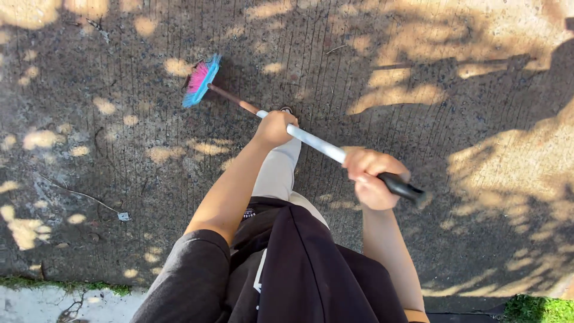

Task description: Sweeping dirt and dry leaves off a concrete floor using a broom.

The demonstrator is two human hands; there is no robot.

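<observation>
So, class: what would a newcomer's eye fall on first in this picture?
The pink and blue broom head stands out at upper left on the grey pavement. The left hand grips the white handle mid-way; the right hand holds its black end.

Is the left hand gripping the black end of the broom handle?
No, the left hand holds the white part of the broom handle lower down, while the right hand is at the black end grip.

Harsh sun dapples the pavement (119, 155) through leaf shadows; upper right glares, and the right hand (372, 179) is motion-blurred.
</observation>
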